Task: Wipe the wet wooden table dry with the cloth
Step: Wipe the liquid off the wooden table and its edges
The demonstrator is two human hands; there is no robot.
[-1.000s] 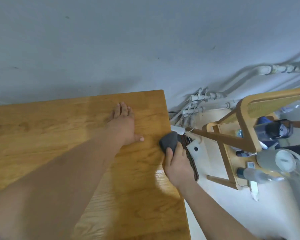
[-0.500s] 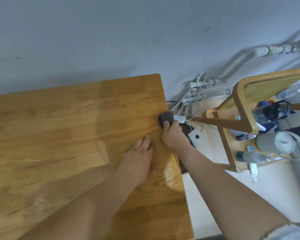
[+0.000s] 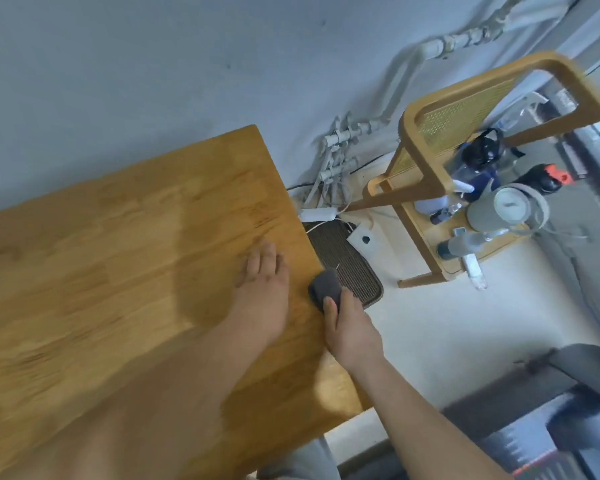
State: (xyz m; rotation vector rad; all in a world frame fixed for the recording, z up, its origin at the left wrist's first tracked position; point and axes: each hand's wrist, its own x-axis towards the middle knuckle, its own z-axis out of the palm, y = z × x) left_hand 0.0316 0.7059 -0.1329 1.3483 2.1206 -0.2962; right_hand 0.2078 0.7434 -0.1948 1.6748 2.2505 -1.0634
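The wooden table point(image 3: 125, 258) fills the left and middle of the view, its right edge running down past both hands. My right hand point(image 3: 352, 329) grips a small folded dark grey cloth point(image 3: 324, 287) at that right edge, thumb on top of the cloth. My left hand point(image 3: 264, 289) rests flat on the tabletop just left of the cloth, fingers straight and pointing away from me. A paler sheen shows on the wood near the front right corner point(image 3: 336, 393).
A dark ribbed mat point(image 3: 347, 265) and a white power strip point(image 3: 317, 213) lie on the floor beside the table. A wooden cane chair point(image 3: 430, 174) holding bottles stands to the right. White pipes point(image 3: 336, 157) run along the wall.
My right hand has drawn the cloth toward me along the table's right edge. My left hand stays flat beside it; the view has swung, showing more floor.
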